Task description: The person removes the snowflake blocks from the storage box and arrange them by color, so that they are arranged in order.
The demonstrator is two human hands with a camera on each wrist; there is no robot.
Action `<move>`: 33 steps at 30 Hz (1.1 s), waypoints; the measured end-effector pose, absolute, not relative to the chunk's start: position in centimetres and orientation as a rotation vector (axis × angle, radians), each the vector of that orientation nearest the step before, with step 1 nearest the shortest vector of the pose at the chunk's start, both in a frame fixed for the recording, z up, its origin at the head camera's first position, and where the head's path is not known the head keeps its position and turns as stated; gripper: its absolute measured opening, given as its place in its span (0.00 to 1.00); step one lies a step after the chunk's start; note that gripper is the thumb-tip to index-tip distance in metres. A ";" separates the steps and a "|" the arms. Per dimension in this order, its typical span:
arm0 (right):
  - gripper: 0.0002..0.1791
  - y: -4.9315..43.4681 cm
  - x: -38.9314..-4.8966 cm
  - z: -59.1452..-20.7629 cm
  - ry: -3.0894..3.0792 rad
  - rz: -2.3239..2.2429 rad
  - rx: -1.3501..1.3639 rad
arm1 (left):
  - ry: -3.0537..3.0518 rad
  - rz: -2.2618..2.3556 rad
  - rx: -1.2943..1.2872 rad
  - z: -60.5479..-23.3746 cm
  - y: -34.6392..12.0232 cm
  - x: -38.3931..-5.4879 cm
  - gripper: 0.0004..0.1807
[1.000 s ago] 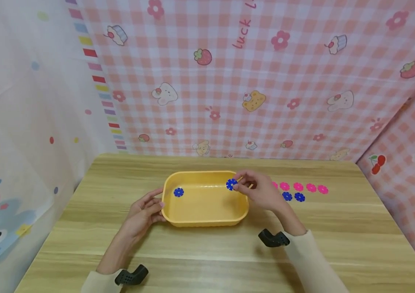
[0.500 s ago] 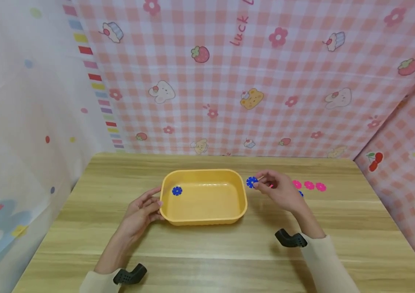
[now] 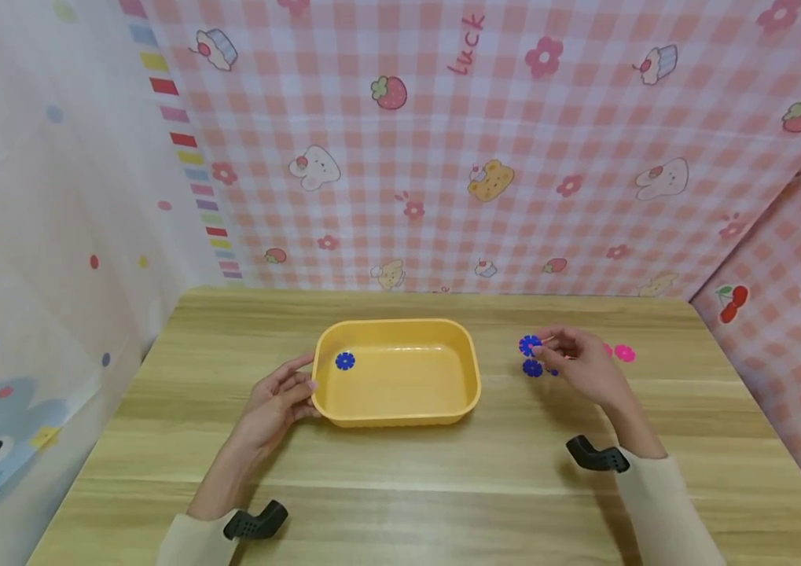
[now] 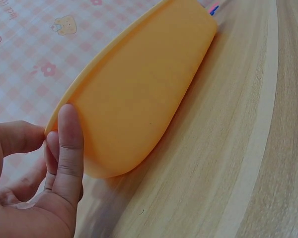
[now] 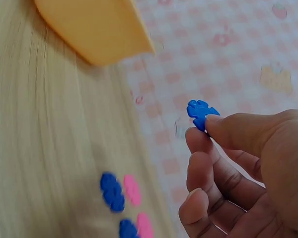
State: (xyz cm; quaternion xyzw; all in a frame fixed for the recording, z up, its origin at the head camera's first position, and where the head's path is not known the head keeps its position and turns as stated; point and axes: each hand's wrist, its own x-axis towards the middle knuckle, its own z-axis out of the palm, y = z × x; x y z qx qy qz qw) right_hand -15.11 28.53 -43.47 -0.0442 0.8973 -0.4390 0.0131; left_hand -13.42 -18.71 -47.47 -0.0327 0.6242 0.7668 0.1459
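Observation:
In the head view, a yellow plastic tub [image 3: 400,418] sits mid-table with one blue snowflake building disc [image 3: 345,361] inside, near its left end. My left hand [image 3: 276,409] holds the tub's left end by the rim; the left wrist view shows the thumb and fingers at its edge. To the right of the tub, my right hand [image 3: 580,365] pinches another blue snowflake disc [image 5: 198,111] between thumb and fingertips, above the table. Just below it lies a blue disc [image 3: 532,368] on the wood. The hand partly hides more blue and pink discs there.
Pink snowflake discs [image 3: 624,353] lie in a row behind the blue ones, at the right of the wooden table [image 3: 400,503]. A pink checked cloth [image 3: 414,157] hangs along the table's back edge, and a white patterned cloth [image 3: 39,236] hangs on the left.
My right hand has moved right with the blue disc, from over the tub's right end to above the rows of discs. The left hand stays on the tub.

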 end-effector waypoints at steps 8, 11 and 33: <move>0.18 31.7 -15.0 -45.1 2.769 -1.389 0.009 | 1.790 2.209 -0.098 -47.3 -18.6 -13.5 0.32; 0.18 32.8 -15.0 -45.8 2.783 -1.359 0.058 | 1.793 2.207 -0.095 -47.2 -18.6 -13.5 0.33; 0.22 38.0 -13.6 -47.6 2.903 -1.154 0.328 | 1.770 2.220 -0.099 -47.0 -18.6 -13.4 0.33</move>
